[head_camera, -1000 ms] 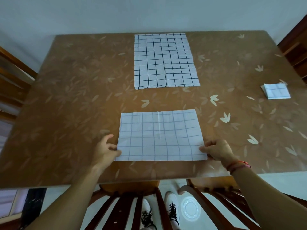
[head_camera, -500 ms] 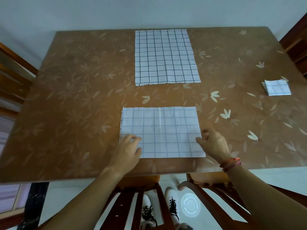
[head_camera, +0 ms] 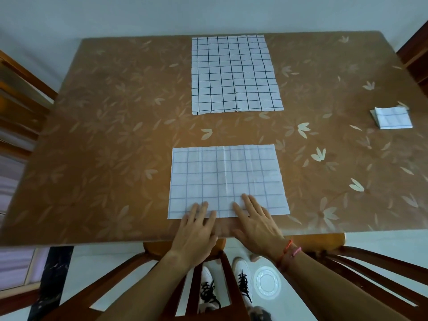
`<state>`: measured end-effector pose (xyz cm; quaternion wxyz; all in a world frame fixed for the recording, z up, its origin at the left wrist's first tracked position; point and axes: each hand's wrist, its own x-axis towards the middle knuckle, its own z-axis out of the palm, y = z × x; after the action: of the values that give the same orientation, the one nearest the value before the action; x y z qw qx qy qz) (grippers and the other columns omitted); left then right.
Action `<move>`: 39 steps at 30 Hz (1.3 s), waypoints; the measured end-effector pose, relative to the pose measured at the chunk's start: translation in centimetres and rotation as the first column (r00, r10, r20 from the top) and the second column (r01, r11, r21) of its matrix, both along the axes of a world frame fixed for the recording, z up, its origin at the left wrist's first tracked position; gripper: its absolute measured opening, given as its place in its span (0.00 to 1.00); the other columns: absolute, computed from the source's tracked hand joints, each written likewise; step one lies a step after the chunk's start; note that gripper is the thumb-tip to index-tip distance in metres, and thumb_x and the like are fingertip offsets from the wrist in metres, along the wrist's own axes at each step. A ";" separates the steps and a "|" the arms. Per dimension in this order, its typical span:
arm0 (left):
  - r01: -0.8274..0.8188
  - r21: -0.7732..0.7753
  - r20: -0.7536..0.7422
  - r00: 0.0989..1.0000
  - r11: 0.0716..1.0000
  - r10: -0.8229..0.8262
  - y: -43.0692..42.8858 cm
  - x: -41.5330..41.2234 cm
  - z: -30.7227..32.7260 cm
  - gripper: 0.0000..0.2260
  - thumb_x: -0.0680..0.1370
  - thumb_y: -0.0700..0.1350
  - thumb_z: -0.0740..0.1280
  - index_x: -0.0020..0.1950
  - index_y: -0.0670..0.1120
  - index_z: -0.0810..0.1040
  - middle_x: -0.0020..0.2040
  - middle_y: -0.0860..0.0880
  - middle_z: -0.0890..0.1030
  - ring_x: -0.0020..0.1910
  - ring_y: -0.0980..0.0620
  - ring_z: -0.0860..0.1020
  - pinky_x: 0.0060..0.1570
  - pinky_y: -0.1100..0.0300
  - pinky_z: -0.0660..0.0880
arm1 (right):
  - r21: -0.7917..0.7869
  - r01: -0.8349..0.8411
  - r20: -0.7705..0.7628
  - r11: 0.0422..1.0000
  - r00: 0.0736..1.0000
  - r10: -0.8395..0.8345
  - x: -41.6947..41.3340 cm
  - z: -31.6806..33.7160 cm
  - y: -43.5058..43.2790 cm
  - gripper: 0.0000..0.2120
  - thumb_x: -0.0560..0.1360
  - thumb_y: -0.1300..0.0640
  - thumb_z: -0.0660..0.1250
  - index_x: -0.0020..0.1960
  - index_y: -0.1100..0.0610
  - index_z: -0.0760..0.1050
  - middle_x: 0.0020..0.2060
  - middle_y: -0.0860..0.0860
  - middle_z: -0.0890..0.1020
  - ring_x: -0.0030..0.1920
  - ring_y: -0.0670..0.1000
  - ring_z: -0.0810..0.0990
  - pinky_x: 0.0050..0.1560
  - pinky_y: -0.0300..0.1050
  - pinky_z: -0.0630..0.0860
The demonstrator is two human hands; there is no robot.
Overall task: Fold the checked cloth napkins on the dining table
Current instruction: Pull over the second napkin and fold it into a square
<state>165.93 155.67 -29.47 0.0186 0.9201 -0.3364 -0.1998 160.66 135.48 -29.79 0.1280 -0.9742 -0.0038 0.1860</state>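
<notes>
Left hand [head_camera: 196, 230] flat, fingers straight, tips pressing near edge of half-folded napkin [head_camera: 227, 177]. Right hand [head_camera: 257, 225] same, just beside it, across centre crease. Neither grips anything. Napkin lies straight ahead of both hands, near front edge of table [head_camera: 115, 158], long axis left to right, crease running away from person. Both hands equally close; next fold probably side over side. Beyond: unfolded napkin [head_camera: 234, 72] at far edge; small folded napkin [head_camera: 391, 118] far right.

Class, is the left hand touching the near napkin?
Touching: in the head view, straight fingers of the left hand overlap the near napkin at its front edge.
</notes>
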 end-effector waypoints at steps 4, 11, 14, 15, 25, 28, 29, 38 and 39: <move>0.014 -0.018 0.025 1.000 1.000 -0.014 0.1 -0.4 -0.3 0.25 0.77 0.55 0.54 0.70 0.45 0.72 0.73 0.39 0.68 0.72 0.37 0.66 0.63 0.40 0.70 | -0.030 -0.034 0.056 0.999 0.998 0.036 -0.4 -0.2 0.6 0.36 0.76 0.41 0.59 0.78 0.57 0.56 0.78 0.63 0.54 0.78 0.63 0.53 0.74 0.58 0.60; 0.091 -0.030 0.012 0.996 0.995 -0.091 -1.0 -1.2 -0.8 0.28 0.82 0.51 0.48 0.79 0.41 0.46 0.78 0.44 0.43 0.78 0.45 0.41 0.76 0.46 0.46 | -0.078 -0.210 0.142 0.975 0.965 0.219 -1.3 -0.9 3.1 0.35 0.74 0.44 0.67 0.73 0.65 0.66 0.73 0.62 0.67 0.74 0.59 0.65 0.70 0.55 0.69; 0.086 -0.028 0.029 0.996 0.996 -0.086 -0.6 -1.4 -1.1 0.28 0.79 0.50 0.49 0.76 0.38 0.59 0.76 0.40 0.60 0.76 0.45 0.55 0.72 0.49 0.56 | -0.080 -0.198 0.134 0.977 0.969 0.208 -1.5 -1.2 3.5 0.36 0.74 0.44 0.68 0.73 0.66 0.67 0.73 0.62 0.67 0.74 0.60 0.66 0.68 0.55 0.71; 0.078 -0.044 0.045 0.996 0.996 -0.076 -0.5 -1.4 -1.3 0.28 0.78 0.50 0.50 0.75 0.38 0.61 0.76 0.40 0.62 0.76 0.44 0.58 0.71 0.49 0.59 | -0.077 -0.199 0.121 0.977 0.971 0.207 -1.5 -1.2 3.5 0.36 0.74 0.43 0.68 0.73 0.66 0.67 0.73 0.63 0.67 0.74 0.60 0.66 0.68 0.56 0.72; -0.051 -0.008 0.061 0.997 0.999 0.052 2.3 -1.9 -1.4 0.31 0.78 0.54 0.45 0.77 0.37 0.55 0.78 0.41 0.53 0.77 0.45 0.53 0.72 0.50 0.56 | -0.106 -0.187 0.016 0.977 0.982 0.189 -2.3 -1.4 1.6 0.38 0.76 0.38 0.53 0.74 0.67 0.64 0.75 0.63 0.63 0.75 0.60 0.64 0.69 0.58 0.70; -0.103 0.011 0.058 0.993 0.995 0.102 3.8 -2.0 -1.4 0.30 0.80 0.54 0.49 0.77 0.38 0.50 0.78 0.42 0.49 0.77 0.46 0.48 0.73 0.51 0.50 | -0.136 -0.155 0.023 0.978 0.987 0.160 -3.1 -1.3 0.2 0.39 0.77 0.37 0.50 0.74 0.67 0.64 0.75 0.63 0.63 0.74 0.61 0.64 0.70 0.57 0.68; -0.121 0.017 0.055 0.991 0.993 0.120 4.3 -2.1 -1.4 0.30 0.81 0.53 0.52 0.77 0.38 0.49 0.78 0.42 0.48 0.78 0.46 0.48 0.73 0.51 0.51 | -0.142 -0.142 0.017 0.980 0.989 0.146 -3.4 -1.4 -0.3 0.39 0.78 0.37 0.49 0.75 0.67 0.63 0.76 0.63 0.61 0.75 0.61 0.62 0.71 0.57 0.66; -0.289 0.062 -0.005 0.957 0.955 0.290 6.0 -2.1 -0.9 0.30 0.82 0.53 0.48 0.78 0.37 0.49 0.79 0.41 0.45 0.78 0.46 0.48 0.75 0.49 0.53 | -0.190 0.008 -0.102 0.982 0.994 -0.028 -6.4 0.1 -6.5 0.48 0.71 0.30 0.28 0.78 0.64 0.37 0.78 0.59 0.37 0.79 0.57 0.38 0.75 0.49 0.39; -0.298 0.065 -0.015 0.954 0.952 0.300 5.8 -2.0 -0.7 0.29 0.82 0.53 0.49 0.78 0.38 0.48 0.79 0.41 0.45 0.78 0.46 0.47 0.75 0.49 0.52 | -0.187 0.019 -0.112 0.982 0.993 -0.041 -6.5 0.3 -6.7 0.50 0.70 0.29 0.25 0.78 0.64 0.37 0.78 0.59 0.38 0.79 0.57 0.38 0.75 0.49 0.39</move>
<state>163.88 161.43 -30.14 0.0241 0.9579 -0.1867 -0.2167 154.18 128.82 -29.47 0.0393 -0.9695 0.0357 0.2393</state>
